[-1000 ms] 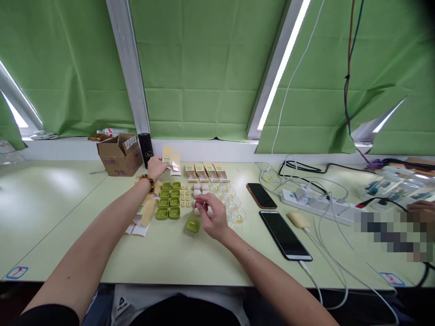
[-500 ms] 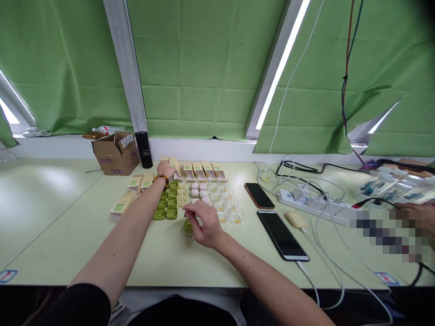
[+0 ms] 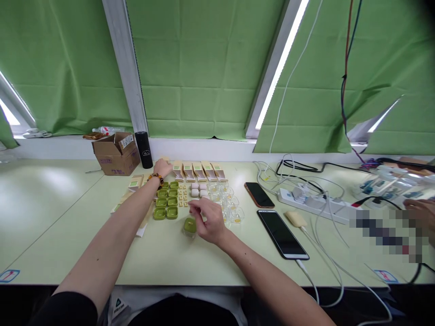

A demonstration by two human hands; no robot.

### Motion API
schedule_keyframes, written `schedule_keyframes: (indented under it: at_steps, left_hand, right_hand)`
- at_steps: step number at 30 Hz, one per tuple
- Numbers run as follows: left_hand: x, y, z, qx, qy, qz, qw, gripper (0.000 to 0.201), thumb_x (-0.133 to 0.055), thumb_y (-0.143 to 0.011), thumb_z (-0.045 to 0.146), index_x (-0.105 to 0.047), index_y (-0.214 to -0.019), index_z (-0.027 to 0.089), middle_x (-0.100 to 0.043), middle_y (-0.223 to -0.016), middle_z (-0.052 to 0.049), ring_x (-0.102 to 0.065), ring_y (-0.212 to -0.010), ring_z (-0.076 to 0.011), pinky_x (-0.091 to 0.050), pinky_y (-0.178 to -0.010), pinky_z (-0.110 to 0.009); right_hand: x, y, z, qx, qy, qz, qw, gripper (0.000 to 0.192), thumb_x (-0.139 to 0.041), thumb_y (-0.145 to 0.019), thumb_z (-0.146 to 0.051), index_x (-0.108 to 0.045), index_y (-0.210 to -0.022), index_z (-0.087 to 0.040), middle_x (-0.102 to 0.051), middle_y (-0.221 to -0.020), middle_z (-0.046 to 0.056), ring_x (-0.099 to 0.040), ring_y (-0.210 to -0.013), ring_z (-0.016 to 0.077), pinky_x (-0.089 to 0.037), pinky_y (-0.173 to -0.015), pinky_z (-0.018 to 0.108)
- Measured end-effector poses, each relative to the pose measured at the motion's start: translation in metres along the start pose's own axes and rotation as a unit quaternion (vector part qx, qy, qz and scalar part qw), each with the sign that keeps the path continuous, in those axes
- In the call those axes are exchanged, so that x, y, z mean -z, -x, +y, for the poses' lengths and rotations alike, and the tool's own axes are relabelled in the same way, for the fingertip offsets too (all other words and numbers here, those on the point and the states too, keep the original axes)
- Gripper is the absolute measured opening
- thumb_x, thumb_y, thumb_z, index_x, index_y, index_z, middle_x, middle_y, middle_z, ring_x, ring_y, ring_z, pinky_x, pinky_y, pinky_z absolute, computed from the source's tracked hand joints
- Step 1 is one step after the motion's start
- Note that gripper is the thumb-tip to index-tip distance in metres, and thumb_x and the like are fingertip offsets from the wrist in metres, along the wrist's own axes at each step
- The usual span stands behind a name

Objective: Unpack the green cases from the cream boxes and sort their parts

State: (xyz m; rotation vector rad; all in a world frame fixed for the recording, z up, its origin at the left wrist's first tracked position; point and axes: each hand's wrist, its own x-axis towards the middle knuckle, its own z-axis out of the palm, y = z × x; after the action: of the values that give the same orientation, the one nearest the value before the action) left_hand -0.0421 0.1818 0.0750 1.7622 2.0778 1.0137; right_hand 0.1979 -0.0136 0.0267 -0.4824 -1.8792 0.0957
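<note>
My left hand (image 3: 163, 168), with a beaded bracelet at the wrist, reaches to the left end of a back row of beige paper packets (image 3: 198, 172). Its fingers are mostly hidden behind the hand; a bit of beige shows just past them. My right hand (image 3: 210, 220) hovers with fingers bent together; anything between them is too small to make out. Just left of it sits a small green case (image 3: 189, 225) with a clear lower part. Green open trays (image 3: 166, 201) stand in two columns, beside tiny gold pieces (image 3: 182, 194), white rolls (image 3: 199, 189) and clear plastic pieces (image 3: 231, 203).
More packets (image 3: 135, 182) lie partly under my left forearm. A cardboard box (image 3: 116, 154) and black tumbler (image 3: 144, 150) stand at the back left. Two phones (image 3: 283, 234), a power strip (image 3: 316, 206) and loose cables lie to the right. Another person's hand (image 3: 419, 213) shows at the right edge.
My left hand has shifted left, leaving a packet standing at the row's end. My right hand has moved slightly right, showing more of the green case.
</note>
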Motion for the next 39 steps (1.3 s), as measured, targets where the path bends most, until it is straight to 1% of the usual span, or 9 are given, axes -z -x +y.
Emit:
schedule_keyframes:
  at_steps: [3,6,12,15,20,27,32,35,39]
  left_hand:
    - [0.018,0.019,0.012,-0.034,0.014,0.027,0.999,0.023,-0.065,-0.087,0.026,-0.075,-0.102,0.012,-0.079,-0.101,-0.018,-0.072,-0.109,-0.0330,-0.053,-0.094,-0.038]
    - [0.033,0.056,0.022,-0.098,0.044,0.001,0.994,0.032,-0.061,-0.091,0.027,-0.072,-0.119,0.016,-0.080,-0.096,-0.008,-0.073,-0.097,-0.0238,-0.055,-0.090,-0.031]
    - [0.057,0.158,0.018,-0.298,0.069,-0.157,0.939,0.045,-0.066,-0.088,0.024,-0.067,-0.133,0.027,-0.078,-0.114,-0.005,-0.069,-0.113,-0.0255,-0.053,-0.098,-0.038]
    - [0.057,0.195,0.012,-0.348,0.033,-0.237,0.907,0.061,-0.076,-0.085,0.027,-0.060,-0.143,0.033,-0.074,-0.126,-0.006,-0.064,-0.120,-0.0282,-0.052,-0.099,-0.041]
    - [0.038,0.219,0.003,-0.394,0.000,-0.268,0.879,0.065,-0.083,-0.083,0.030,-0.060,-0.144,0.030,-0.072,-0.129,-0.010,-0.056,-0.127,-0.0337,-0.044,-0.107,-0.047]
    - [0.020,0.216,-0.010,-0.357,0.058,-0.246,0.899,0.041,-0.077,-0.090,0.036,-0.071,-0.130,0.030,-0.075,-0.117,-0.007,-0.063,-0.116,-0.0298,-0.048,-0.104,-0.045]
    - [0.022,0.207,-0.014,-0.250,0.251,-0.215,0.910,0.045,-0.075,-0.092,0.049,-0.073,-0.132,0.027,-0.075,-0.127,-0.012,-0.070,-0.117,-0.0297,-0.056,-0.099,-0.044]
    - [0.024,0.204,-0.013,-0.198,0.352,-0.221,0.888,0.057,-0.075,-0.091,0.058,-0.071,-0.136,0.023,-0.075,-0.128,-0.016,-0.071,-0.116,-0.0296,-0.059,-0.094,-0.042]
    - [0.025,0.204,-0.014,-0.168,0.411,-0.221,0.868,0.066,-0.079,-0.086,0.063,-0.069,-0.137,0.023,-0.076,-0.124,-0.016,-0.072,-0.115,-0.0276,-0.060,-0.093,-0.040]
  right_hand:
    - [0.008,-0.006,0.003,-0.046,-0.006,0.054,0.997,0.024,-0.055,-0.097,-0.014,-0.069,-0.114,-0.025,-0.074,-0.078,0.002,-0.066,-0.066,0.0182,-0.053,-0.062,0.034]
    - [0.017,-0.012,0.005,-0.119,-0.016,0.098,0.988,0.018,-0.057,-0.098,-0.021,-0.070,-0.111,-0.024,-0.074,-0.076,0.001,-0.064,-0.061,0.0164,-0.051,-0.058,0.032]
    - [0.028,-0.022,0.009,-0.225,-0.063,0.160,0.959,0.016,-0.059,-0.100,-0.032,-0.068,-0.108,-0.021,-0.070,-0.070,0.000,-0.061,-0.060,0.0152,-0.044,-0.054,0.028]
    - [0.029,-0.023,0.014,-0.253,-0.084,0.168,0.949,0.017,-0.060,-0.100,-0.034,-0.068,-0.107,-0.021,-0.069,-0.069,0.000,-0.059,-0.059,0.0146,-0.043,-0.055,0.027]
    - [0.023,-0.019,0.021,-0.273,-0.104,0.153,0.944,0.018,-0.059,-0.099,-0.035,-0.067,-0.108,-0.021,-0.068,-0.068,-0.001,-0.054,-0.055,0.0133,-0.041,-0.053,0.026]
    - [0.013,-0.013,0.021,-0.272,-0.107,0.124,0.948,0.017,-0.061,-0.098,-0.034,-0.067,-0.108,-0.022,-0.068,-0.068,-0.002,-0.057,-0.056,0.0140,-0.043,-0.055,0.027]
    - [0.006,-0.008,0.020,-0.295,-0.157,0.110,0.936,0.020,-0.063,-0.098,-0.037,-0.067,-0.109,-0.021,-0.070,-0.074,0.000,-0.059,-0.062,0.0140,-0.046,-0.057,0.026]
    - [-0.002,-0.005,0.019,-0.333,-0.242,0.093,0.907,0.027,-0.067,-0.096,-0.044,-0.066,-0.111,-0.022,-0.069,-0.079,0.000,-0.059,-0.060,0.0125,-0.047,-0.053,0.025]
    - [-0.015,0.000,0.018,-0.402,-0.372,0.042,0.835,0.041,-0.073,-0.090,-0.057,-0.065,-0.110,-0.023,-0.067,-0.080,0.000,-0.062,-0.057,0.0133,-0.043,-0.041,0.021]
